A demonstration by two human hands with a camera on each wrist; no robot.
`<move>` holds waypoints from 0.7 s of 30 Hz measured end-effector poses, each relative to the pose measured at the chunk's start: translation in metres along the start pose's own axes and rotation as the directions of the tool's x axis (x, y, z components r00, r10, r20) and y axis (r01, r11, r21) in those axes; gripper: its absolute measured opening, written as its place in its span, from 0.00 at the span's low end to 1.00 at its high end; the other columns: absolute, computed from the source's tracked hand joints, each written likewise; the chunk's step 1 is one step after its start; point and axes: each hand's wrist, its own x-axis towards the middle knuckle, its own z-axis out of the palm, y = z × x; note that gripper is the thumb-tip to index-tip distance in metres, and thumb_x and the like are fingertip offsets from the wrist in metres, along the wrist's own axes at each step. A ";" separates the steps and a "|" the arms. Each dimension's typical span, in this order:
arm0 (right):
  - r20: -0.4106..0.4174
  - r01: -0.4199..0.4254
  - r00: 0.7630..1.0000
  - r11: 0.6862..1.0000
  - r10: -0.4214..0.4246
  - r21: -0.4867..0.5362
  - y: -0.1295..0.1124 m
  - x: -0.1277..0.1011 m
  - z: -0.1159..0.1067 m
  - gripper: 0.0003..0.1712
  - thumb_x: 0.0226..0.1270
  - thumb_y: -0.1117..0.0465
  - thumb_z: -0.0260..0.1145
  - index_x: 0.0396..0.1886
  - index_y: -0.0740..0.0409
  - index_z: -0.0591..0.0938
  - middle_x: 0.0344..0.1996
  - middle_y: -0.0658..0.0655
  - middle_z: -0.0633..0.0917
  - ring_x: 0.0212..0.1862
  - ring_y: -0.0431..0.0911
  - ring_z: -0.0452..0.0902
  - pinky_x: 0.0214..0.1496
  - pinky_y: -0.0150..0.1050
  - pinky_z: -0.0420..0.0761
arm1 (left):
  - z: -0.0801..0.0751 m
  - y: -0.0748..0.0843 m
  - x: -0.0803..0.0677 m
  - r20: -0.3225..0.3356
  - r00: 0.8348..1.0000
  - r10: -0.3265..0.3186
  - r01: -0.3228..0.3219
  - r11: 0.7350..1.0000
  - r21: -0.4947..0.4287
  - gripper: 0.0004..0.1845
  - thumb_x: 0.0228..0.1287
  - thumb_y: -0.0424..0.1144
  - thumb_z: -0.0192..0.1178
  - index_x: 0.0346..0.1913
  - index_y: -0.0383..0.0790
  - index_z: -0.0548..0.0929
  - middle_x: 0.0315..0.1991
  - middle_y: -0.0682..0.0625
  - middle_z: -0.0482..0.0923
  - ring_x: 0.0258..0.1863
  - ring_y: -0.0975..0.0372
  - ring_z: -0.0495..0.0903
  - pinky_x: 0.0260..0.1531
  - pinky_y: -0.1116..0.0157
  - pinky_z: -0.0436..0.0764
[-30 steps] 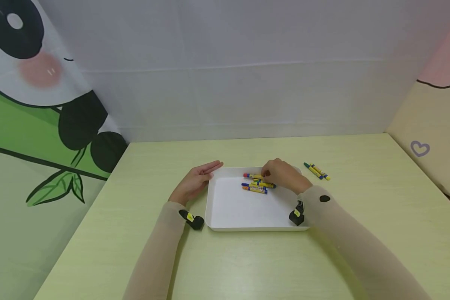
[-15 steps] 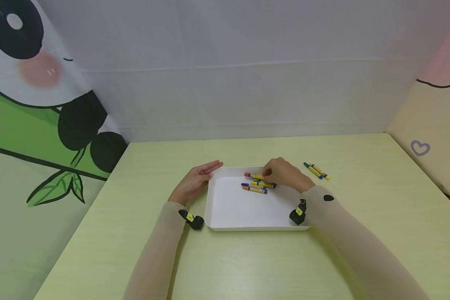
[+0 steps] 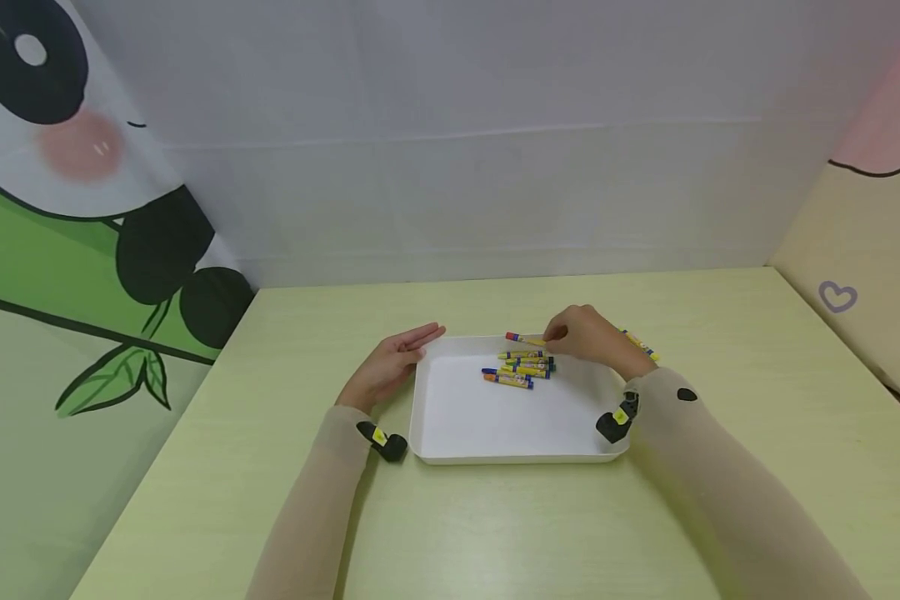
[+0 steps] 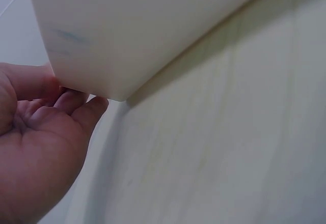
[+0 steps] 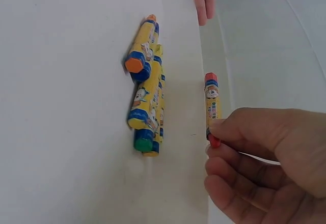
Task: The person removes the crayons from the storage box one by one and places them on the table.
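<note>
1. Right hand (image 3: 588, 335) pinches a red crayon (image 3: 523, 338) between thumb and curled fingers (image 5: 239, 183), gripping it at one end; the rest of the crayon sticks out toward the left.
2. The red crayon sits over the far rim of the white tray (image 3: 495, 454), lifted off the tray floor (the right wrist view shows it hanging past the tray edge, above the table).
3. Pile of crayons (image 3: 521, 367) lies in the far part of the tray, just beside the held one; yellow wrappers, tips orange, blue and green, some lying on top of others (image 5: 145, 102).
4. Left hand (image 3: 393, 362) lies flat on the table (image 3: 495, 533) with fingers straight, fingertips touching the tray's far-left corner; it holds nothing (palm faces the tray wall in the left wrist view (image 4: 35, 147)).
5. More crayons (image 3: 640, 342) lie on the table right of the tray, partly hidden behind the right hand; number cannot be told.
6. Both forearms wear beige sleeves (image 3: 720, 483), each with a small black device at the wrist (image 3: 615, 423).
7. Panda print backdrop (image 3: 82, 192) at left.
</note>
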 end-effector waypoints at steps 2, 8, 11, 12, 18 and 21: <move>-0.013 -0.016 1.000 1.000 0.016 0.004 0.003 -0.002 -0.005 0.10 0.63 0.64 0.64 0.41 0.62 0.86 0.38 0.58 0.87 0.39 0.47 0.81 0.41 0.41 0.81 | 0.001 0.000 0.000 0.000 1.000 -0.001 0.001 1.000 0.000 0.27 0.74 0.25 0.40 0.74 0.37 0.58 0.73 0.48 0.61 0.74 0.58 0.56 0.71 0.56 0.59; -0.081 -0.081 0.993 0.997 0.082 0.020 0.017 -0.011 -0.017 0.11 0.64 0.63 0.64 0.41 0.64 0.86 0.38 0.61 0.87 0.39 0.49 0.81 0.41 0.42 0.81 | 0.002 0.001 0.001 -0.001 1.000 0.002 -0.002 1.000 -0.008 0.27 0.73 0.24 0.40 0.74 0.37 0.58 0.73 0.47 0.61 0.74 0.58 0.56 0.71 0.56 0.59; -0.105 -0.099 0.989 0.995 0.102 0.035 0.024 -0.019 -0.023 0.12 0.66 0.62 0.63 0.42 0.66 0.85 0.39 0.63 0.86 0.39 0.51 0.81 0.41 0.43 0.81 | 0.002 0.002 0.000 -0.008 1.000 0.004 -0.004 1.000 -0.002 0.27 0.73 0.24 0.40 0.73 0.38 0.60 0.73 0.47 0.61 0.74 0.58 0.56 0.71 0.57 0.58; -0.112 -0.105 0.988 0.994 0.109 0.040 0.026 -0.021 -0.024 0.13 0.66 0.61 0.63 0.43 0.66 0.85 0.39 0.63 0.86 0.40 0.52 0.81 0.41 0.44 0.81 | 0.002 0.002 0.000 -0.009 1.000 0.004 -0.004 1.000 0.003 0.27 0.73 0.24 0.40 0.73 0.38 0.60 0.73 0.47 0.61 0.74 0.58 0.56 0.71 0.57 0.58; -0.137 -0.142 0.980 0.989 0.146 0.044 0.039 -0.034 -0.033 0.15 0.68 0.60 0.61 0.45 0.66 0.84 0.42 0.65 0.86 0.43 0.54 0.81 0.47 0.50 0.80 | 0.001 0.003 -0.001 0.004 1.000 0.014 -0.014 1.000 0.027 0.27 0.73 0.23 0.41 0.73 0.37 0.60 0.73 0.46 0.61 0.74 0.58 0.56 0.71 0.56 0.58; -0.140 -0.165 0.975 0.985 0.170 0.046 0.047 -0.039 -0.036 0.16 0.68 0.59 0.60 0.46 0.67 0.84 0.43 0.66 0.85 0.43 0.55 0.80 0.47 0.51 0.79 | 0.000 0.002 -0.001 0.014 1.000 0.014 -0.014 1.000 0.026 0.27 0.73 0.23 0.41 0.73 0.36 0.60 0.73 0.45 0.60 0.74 0.57 0.56 0.71 0.56 0.58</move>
